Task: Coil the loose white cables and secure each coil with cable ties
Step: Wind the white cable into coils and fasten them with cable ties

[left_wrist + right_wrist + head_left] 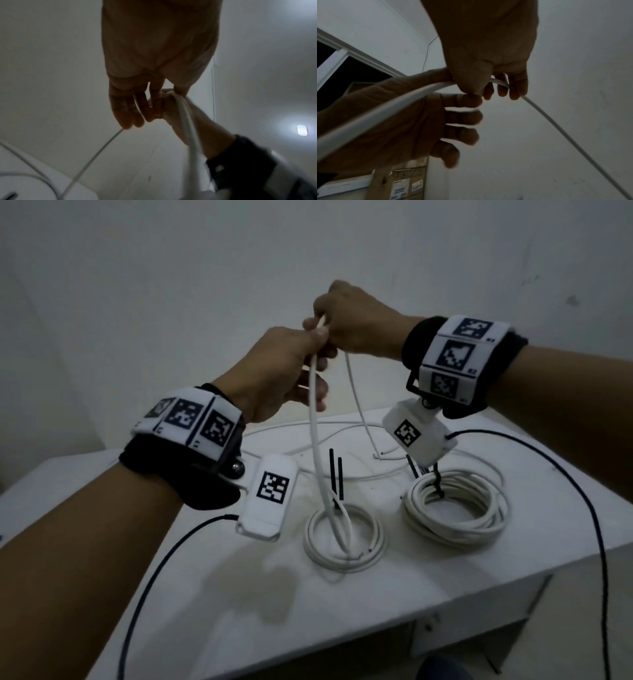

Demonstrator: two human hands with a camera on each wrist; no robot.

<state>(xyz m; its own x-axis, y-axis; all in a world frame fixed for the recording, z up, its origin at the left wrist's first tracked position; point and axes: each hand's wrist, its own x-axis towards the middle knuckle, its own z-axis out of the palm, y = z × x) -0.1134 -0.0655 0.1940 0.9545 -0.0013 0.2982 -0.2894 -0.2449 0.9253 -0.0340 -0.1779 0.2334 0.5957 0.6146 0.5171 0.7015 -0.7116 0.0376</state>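
Only overhead: two coils (pixel 344 534) beneath hands (pixel 356 323).

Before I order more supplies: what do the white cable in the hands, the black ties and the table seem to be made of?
White cable: likely plastic-sheathed, smooth, matte; it bends in soft curves between left hand and right hand.
Black ties: probably plastic; thin, straight, stiff strips.
Table: looks like painted or laminated board, flat, matte white; core hidden.
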